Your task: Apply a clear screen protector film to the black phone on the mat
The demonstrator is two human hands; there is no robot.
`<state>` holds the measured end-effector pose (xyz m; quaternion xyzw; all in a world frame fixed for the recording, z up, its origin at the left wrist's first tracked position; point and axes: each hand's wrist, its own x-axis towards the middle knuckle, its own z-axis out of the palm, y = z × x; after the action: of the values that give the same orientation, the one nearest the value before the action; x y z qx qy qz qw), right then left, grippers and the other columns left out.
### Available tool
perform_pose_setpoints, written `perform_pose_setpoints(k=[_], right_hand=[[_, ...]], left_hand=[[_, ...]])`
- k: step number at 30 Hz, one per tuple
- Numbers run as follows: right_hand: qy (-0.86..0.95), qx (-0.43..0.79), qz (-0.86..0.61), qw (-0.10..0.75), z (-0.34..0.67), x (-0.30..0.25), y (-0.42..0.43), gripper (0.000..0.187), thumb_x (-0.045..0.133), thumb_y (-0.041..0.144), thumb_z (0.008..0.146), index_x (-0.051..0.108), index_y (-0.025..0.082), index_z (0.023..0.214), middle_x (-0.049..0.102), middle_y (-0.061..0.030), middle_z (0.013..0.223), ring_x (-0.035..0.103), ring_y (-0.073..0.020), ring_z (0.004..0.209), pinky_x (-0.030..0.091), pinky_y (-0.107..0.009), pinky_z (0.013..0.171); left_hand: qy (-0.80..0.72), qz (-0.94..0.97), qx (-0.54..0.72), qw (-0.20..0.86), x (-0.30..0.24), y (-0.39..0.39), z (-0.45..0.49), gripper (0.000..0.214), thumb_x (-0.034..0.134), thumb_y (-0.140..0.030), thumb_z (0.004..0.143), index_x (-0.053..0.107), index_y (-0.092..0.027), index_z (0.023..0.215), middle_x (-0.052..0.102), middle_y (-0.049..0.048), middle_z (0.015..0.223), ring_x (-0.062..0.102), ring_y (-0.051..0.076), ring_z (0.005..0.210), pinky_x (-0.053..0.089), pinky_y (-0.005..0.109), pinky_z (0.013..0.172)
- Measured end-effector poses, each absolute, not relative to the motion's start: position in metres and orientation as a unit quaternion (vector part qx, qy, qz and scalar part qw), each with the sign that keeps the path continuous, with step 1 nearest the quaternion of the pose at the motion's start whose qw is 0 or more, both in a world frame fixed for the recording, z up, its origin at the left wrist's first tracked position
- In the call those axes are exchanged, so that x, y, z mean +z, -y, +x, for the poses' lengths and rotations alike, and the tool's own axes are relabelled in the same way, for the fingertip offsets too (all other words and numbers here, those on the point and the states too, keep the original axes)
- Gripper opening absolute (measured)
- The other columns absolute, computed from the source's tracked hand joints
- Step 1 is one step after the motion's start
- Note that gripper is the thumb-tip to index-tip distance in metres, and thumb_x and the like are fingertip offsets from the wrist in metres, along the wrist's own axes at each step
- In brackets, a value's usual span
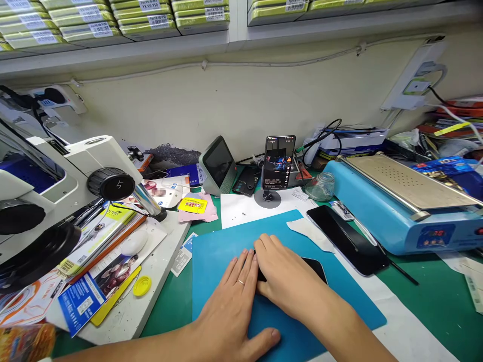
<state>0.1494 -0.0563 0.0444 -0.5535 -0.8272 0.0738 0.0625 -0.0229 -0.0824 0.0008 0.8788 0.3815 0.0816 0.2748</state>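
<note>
A dark smartphone (316, 267) lies on the blue work mat (222, 245), mostly covered by my hands. My left hand (230, 301), with a ring on one finger, is stretched out flat, its fingertips at the phone's left end and its thumb apart on the mat. Across the phone lies my right hand (281, 266), fingers curled and pressed together beside the left fingertips. What the right fingers grip is hidden beneath them. Right of the mat rests another black-screened phone (347, 240), with a thin dark stick (400, 266) beside it.
A lit phone (279, 163) stands on a round holder at the back, near a smart display (218, 163). To the right sits a blue heating plate machine (392, 229) behind a glass jar (323, 186). A microscope stand (94, 166) and booklets (101, 241) crowd the left.
</note>
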Motion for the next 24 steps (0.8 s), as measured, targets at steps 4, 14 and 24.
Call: perform_pose_setpoints(k=[4, 14, 24], right_hand=[[0.828, 0.068, -0.554, 0.058, 0.1478, 0.0466, 0.056, 0.026, 0.063, 0.005, 0.071, 0.044, 0.022, 0.074, 0.051, -0.001, 0.078, 0.045, -0.0151, 0.065, 0.031, -0.026, 0.049], [0.827, 0.052, -0.557, 0.06, 0.1475, 0.0463, 0.0531, 0.032, 0.059, 0.003, 0.064, 0.038, 0.024, 0.073, 0.047, 0.0009, 0.075, 0.04, -0.0135, 0.061, 0.027, -0.026, 0.046], [0.833, 0.021, -0.548, 0.07, 0.1495, 0.0432, 0.0574, 0.032, 0.06, 0.003, 0.068, 0.038, 0.025, 0.073, 0.047, 0.0006, 0.075, 0.045, -0.0166, 0.065, 0.032, -0.028, 0.052]], left_hand=[[-0.379, 0.881, 0.075, 0.274, 0.0025, 0.0826, -0.022, 0.107, 0.065, -0.05, 0.091, -0.007, -0.017, 0.163, -0.002, 0.0128, 0.167, -0.001, 0.034, 0.154, 0.013, 0.06, 0.125], [-0.372, 0.886, 0.068, 0.27, 0.0043, 0.0818, -0.0217, 0.11, 0.066, -0.049, 0.09, -0.012, -0.02, 0.162, -0.004, 0.0108, 0.168, -0.002, 0.034, 0.154, 0.012, 0.06, 0.124], [-0.367, 0.887, 0.077, 0.27, 0.0023, 0.0816, -0.0236, 0.109, 0.065, -0.05, 0.091, -0.013, -0.02, 0.162, -0.003, 0.0114, 0.168, -0.001, 0.034, 0.154, 0.012, 0.061, 0.124]])
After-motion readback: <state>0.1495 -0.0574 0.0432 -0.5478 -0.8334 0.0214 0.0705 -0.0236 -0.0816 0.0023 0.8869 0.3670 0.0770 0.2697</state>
